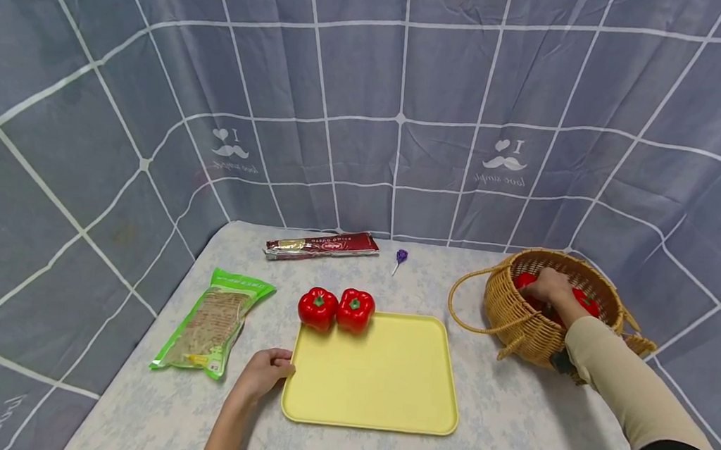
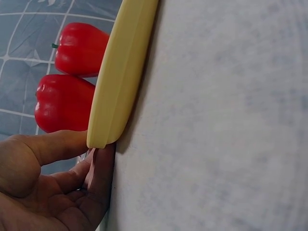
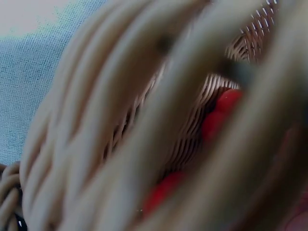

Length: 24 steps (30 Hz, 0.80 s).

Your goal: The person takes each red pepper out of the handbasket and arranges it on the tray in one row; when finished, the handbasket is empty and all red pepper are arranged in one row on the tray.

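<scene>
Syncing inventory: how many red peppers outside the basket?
2: left pepper, right pepper, side by side at the far left corner of the tray. Red items in the basket, partly hidden by the right hand, may be peppers too.

Two red peppers (image 1: 354, 311) on yellow tray (image 1: 380, 375), red things (image 1: 587, 303) in wicker basket (image 1: 537, 342)

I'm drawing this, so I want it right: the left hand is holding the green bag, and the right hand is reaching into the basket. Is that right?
Not quite: the left hand isn't holding the green bag. It grips the edge of the yellow tray, as the left wrist view shows. The right hand is reaching into the basket.
</scene>
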Available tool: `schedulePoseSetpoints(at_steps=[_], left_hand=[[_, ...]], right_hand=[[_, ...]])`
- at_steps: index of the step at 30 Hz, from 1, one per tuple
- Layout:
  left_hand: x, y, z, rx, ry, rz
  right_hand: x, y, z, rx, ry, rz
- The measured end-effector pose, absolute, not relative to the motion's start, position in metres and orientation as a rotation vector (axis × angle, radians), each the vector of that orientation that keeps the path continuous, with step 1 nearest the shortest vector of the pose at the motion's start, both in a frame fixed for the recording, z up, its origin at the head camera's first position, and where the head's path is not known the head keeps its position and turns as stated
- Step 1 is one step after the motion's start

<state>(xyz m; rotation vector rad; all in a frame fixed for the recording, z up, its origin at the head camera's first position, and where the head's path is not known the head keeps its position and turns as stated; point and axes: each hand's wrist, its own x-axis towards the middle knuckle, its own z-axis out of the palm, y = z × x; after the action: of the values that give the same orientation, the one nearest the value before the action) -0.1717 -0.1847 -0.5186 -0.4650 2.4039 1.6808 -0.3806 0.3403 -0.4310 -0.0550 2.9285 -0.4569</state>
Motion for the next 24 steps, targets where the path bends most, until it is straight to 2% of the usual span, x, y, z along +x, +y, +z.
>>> schedulePoseSetpoints(at_steps=[15, 24], left_hand=[[-0.170, -0.183, -0.520, -0.464, 2.431, 1.646], [-0.169, -0.182, -0.519, -0.432, 2.444, 1.706]], right_hand=[[-0.371, 0.338, -0.428, 0.075, 2.886, -0.443], [-0.372, 0.340, -0.425, 0.062, 2.913, -0.571]])
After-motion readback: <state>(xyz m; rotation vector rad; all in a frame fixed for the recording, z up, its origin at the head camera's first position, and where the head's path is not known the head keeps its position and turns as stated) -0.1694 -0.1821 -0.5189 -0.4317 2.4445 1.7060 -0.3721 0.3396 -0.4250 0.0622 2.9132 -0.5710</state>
